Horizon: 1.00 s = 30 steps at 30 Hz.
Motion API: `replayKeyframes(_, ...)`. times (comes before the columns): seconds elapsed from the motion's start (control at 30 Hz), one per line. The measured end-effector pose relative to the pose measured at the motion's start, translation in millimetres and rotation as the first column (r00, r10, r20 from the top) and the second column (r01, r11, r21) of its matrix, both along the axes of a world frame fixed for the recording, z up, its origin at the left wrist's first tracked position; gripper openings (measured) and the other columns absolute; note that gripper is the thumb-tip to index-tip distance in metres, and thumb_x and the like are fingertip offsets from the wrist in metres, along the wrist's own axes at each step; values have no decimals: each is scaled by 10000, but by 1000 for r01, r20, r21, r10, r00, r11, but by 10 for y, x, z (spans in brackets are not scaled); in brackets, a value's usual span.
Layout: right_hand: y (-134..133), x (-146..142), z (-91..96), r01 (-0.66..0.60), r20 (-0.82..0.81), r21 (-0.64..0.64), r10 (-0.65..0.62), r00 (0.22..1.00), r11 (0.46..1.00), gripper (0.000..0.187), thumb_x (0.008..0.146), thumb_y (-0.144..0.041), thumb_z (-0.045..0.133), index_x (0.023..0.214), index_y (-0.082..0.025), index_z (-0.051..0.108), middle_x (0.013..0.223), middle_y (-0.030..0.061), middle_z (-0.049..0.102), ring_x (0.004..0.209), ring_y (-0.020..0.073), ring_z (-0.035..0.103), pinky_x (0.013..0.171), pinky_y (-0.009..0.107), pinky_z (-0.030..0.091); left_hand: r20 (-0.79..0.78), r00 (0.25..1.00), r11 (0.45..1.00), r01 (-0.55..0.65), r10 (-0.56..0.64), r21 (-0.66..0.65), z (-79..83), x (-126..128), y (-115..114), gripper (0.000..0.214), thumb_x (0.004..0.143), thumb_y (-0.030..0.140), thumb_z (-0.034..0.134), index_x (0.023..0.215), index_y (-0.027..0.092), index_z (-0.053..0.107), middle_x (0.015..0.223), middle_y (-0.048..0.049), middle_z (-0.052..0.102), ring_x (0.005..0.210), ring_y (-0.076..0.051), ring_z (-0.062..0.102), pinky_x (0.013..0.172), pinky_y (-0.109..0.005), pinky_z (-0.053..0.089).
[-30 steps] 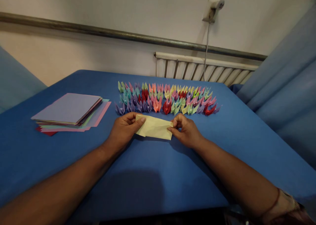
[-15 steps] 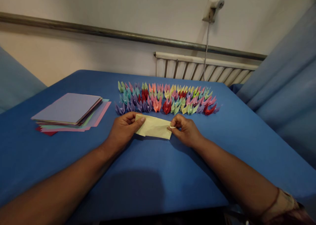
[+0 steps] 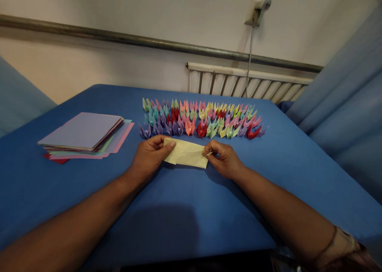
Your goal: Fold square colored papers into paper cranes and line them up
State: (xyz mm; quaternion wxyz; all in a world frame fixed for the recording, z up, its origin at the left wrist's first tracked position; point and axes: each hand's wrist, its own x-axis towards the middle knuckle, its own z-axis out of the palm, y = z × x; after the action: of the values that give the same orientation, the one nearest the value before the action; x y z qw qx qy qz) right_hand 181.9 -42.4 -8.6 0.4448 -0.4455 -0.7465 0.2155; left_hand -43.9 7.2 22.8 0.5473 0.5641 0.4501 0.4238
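A folded pale-yellow sheet of paper (image 3: pixel 188 153), a long strip in shape, is held between both hands just above the blue table. My left hand (image 3: pixel 152 151) pinches its left end, the thumb lying on the front face and the fingers behind. At the right end, my right hand (image 3: pixel 223 157) pinches the paper's edge between thumb and curled fingers; a small pale corner shows there. Beyond the paper stand rows of folded paper cranes (image 3: pixel 201 128) in many colours.
A stack of coloured paper sheets (image 3: pixel 82 130) lies on the left of the blue table (image 3: pixel 167 232). Behind the table are a radiator (image 3: pixel 227 79), a metal pipe (image 3: pixel 134 41) and a hanging cord (image 3: pixel 249 61). Blue curtains (image 3: pixel 349 100) hang at the sides.
My right hand's fingers have shifted slightly left over the paper's right end, covering a bit more of it. The left hand and the rest look the same.
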Motion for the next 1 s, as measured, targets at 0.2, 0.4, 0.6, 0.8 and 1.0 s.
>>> replayKeyframes(0.2,9,-3,-36,-8,-17,0,8,1000,1000,126,813,-91,492,757,-203,505,723,-16,554,668,117,519,644,235,401,22,1000,1000,3,-3,-19,1,-7,4,291,687,365,779,837,141,670,697,-7,680,573,-116,595,526,-197,472)
replayKeyframes(0.4,-7,-22,-54,38,-94,-150,-53,994,988,127,814,-189,567,837,-225,447,740,-26,559,627,119,526,599,246,412,30,1000,1000,-8,8,-23,28,10,-7,297,679,361,786,838,136,677,706,-8,689,587,-115,600,555,-201,478)
replayKeyframes(0.6,-4,-20,-54,29,-106,-189,-49,993,982,153,807,-218,595,876,-229,458,691,-42,540,603,121,533,581,247,416,35,999,1000,-1,2,-17,14,11,-4,287,686,366,783,826,139,676,708,-10,694,589,-119,604,559,-206,478)
replayKeyframes(0.8,9,-10,-67,36,-77,-177,-50,996,984,145,814,-242,604,776,-221,465,681,-34,545,588,114,523,576,243,408,31,1000,1000,-2,2,-4,-1,2,4,300,684,373,783,838,139,678,715,-17,694,596,-128,611,561,-215,482)
replayKeyframes(1.0,-8,-7,-58,76,-6,-136,-77,997,988,177,828,-241,587,756,-223,426,673,-42,528,564,105,484,566,241,384,36,999,1000,-10,10,-2,3,7,-1,277,681,361,782,824,148,678,700,-6,691,577,-121,609,545,-208,480)
